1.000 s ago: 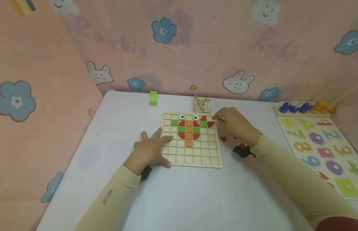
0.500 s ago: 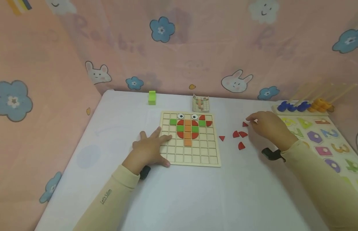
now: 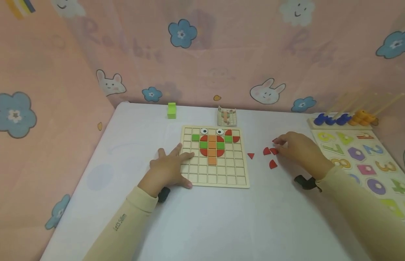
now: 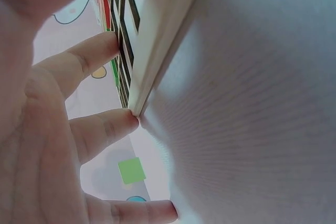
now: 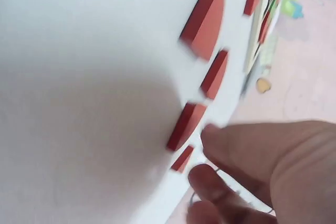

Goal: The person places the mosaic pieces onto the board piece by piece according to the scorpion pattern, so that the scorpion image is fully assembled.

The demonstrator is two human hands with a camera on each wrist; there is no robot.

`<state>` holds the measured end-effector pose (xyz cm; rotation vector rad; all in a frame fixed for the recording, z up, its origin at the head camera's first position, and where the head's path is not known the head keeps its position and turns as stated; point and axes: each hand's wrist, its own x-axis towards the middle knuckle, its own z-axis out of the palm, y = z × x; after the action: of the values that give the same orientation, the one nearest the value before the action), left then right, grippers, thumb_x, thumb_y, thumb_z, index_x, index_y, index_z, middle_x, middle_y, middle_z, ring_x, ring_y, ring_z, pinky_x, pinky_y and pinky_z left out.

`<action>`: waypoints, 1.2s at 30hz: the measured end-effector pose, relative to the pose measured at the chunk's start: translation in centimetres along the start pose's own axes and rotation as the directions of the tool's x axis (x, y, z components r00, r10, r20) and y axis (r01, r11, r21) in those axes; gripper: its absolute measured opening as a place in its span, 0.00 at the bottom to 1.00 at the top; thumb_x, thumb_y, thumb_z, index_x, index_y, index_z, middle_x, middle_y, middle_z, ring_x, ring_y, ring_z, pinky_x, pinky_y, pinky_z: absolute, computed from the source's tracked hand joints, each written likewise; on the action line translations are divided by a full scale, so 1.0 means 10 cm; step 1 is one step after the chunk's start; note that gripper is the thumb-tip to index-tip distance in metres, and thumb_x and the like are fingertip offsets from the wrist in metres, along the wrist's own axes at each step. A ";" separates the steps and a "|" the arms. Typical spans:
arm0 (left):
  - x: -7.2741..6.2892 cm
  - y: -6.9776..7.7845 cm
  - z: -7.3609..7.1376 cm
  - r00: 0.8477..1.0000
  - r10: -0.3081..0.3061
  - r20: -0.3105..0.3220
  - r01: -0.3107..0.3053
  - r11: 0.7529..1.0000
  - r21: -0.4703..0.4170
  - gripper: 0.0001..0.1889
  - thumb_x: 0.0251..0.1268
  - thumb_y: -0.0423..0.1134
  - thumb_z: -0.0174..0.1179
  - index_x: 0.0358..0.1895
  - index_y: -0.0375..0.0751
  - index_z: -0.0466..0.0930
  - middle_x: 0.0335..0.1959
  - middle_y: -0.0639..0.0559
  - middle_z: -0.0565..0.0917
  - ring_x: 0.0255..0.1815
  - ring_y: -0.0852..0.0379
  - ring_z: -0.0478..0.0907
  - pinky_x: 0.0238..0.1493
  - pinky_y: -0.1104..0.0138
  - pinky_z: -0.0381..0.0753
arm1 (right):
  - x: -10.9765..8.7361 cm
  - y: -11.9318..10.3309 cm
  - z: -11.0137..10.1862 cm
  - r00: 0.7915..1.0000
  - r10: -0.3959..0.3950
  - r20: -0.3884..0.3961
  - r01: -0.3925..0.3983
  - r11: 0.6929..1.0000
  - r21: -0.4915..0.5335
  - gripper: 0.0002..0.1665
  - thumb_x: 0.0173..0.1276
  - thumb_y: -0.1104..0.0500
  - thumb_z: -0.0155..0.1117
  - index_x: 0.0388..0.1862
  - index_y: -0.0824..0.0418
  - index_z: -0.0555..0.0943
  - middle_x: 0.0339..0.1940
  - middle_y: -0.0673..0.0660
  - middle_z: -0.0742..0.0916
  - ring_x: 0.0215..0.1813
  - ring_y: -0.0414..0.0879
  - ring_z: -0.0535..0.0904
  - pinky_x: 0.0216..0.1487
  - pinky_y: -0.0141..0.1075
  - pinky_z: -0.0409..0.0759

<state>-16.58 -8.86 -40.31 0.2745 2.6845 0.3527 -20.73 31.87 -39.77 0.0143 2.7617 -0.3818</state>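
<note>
My left hand (image 3: 168,167) lies with spread fingers at the left edge of a wooden grid board (image 3: 222,178). In the left wrist view, fingertips (image 4: 109,40) touch the board (image 4: 157,45). Red, green and orange tiles and two eye pieces (image 3: 204,131) form a figure on it. My right hand (image 3: 297,150) is over the loose red pieces right of the board. Its thumb and forefinger stand apart near a small red triangle (image 5: 182,158), partly covered in the head view, and a red quarter-circle piece (image 5: 187,124). More red pieces (image 3: 272,164) lie close by.
Behind the board stands a small patterned card (image 3: 227,116). A light green block (image 3: 171,111) is at the back left. On the right lie a number-and-shape puzzle board (image 3: 368,159) and pegs with blue and orange beads (image 3: 362,117). A pink printed cloth (image 3: 222,54) backs the table.
My right hand has moved from the board's upper right corner to the loose red pieces on the right, then lowered toward them. The left hand keeps its place on the board.
</note>
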 end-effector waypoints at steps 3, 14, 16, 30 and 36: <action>-0.01 0.00 0.00 1.000 0.001 -0.001 -0.001 1.000 -0.001 0.57 0.37 0.59 0.88 0.80 0.69 0.70 0.88 0.49 0.51 0.64 0.34 0.62 0.50 0.40 0.75 | -0.06 -0.04 0.04 1.000 -0.008 0.018 0.008 1.000 -0.022 0.23 0.75 0.53 0.68 0.61 0.66 0.84 0.58 0.69 0.85 0.60 0.67 0.77 0.60 0.64 0.76; 0.00 -0.02 0.01 1.000 -0.001 -0.002 0.001 1.000 0.002 0.57 0.37 0.59 0.88 0.80 0.69 0.70 0.88 0.49 0.52 0.63 0.35 0.62 0.49 0.41 0.75 | -0.13 -0.03 0.16 0.995 -0.093 -0.042 0.091 0.994 -0.057 0.19 0.73 0.60 0.71 0.60 0.66 0.86 0.56 0.69 0.87 0.62 0.68 0.78 0.64 0.64 0.75; 0.00 -0.03 0.01 1.000 0.000 -0.003 0.000 1.000 0.001 0.57 0.37 0.59 0.88 0.80 0.69 0.70 0.88 0.49 0.52 0.64 0.35 0.62 0.48 0.41 0.75 | -0.13 -0.03 0.15 0.992 -0.109 -0.056 0.105 0.992 -0.062 0.18 0.73 0.61 0.71 0.59 0.66 0.87 0.56 0.69 0.87 0.62 0.68 0.78 0.64 0.64 0.75; 0.00 -0.06 0.01 1.000 0.004 -0.004 -0.004 1.000 -0.006 0.57 0.38 0.59 0.88 0.80 0.70 0.69 0.88 0.50 0.51 0.65 0.35 0.61 0.52 0.39 0.74 | 0.37 -1.16 -0.05 0.934 -0.330 -0.136 0.321 0.944 -0.081 0.16 0.72 0.58 0.74 0.57 0.59 0.90 0.56 0.59 0.90 0.58 0.57 0.80 0.65 0.54 0.77; 0.02 -0.07 0.03 1.000 0.010 -0.005 -0.010 1.000 0.010 0.57 0.38 0.61 0.87 0.80 0.72 0.68 0.88 0.51 0.51 0.67 0.33 0.60 0.53 0.38 0.75 | 0.65 -1.65 0.09 0.867 -0.480 -0.136 0.470 0.877 -0.096 0.12 0.72 0.57 0.75 0.52 0.58 0.92 0.51 0.54 0.92 0.55 0.53 0.83 0.65 0.51 0.77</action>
<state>-16.73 -9.40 -40.81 0.2905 2.6912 0.3436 -27.48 15.47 -38.47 -0.6949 2.9068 -0.4355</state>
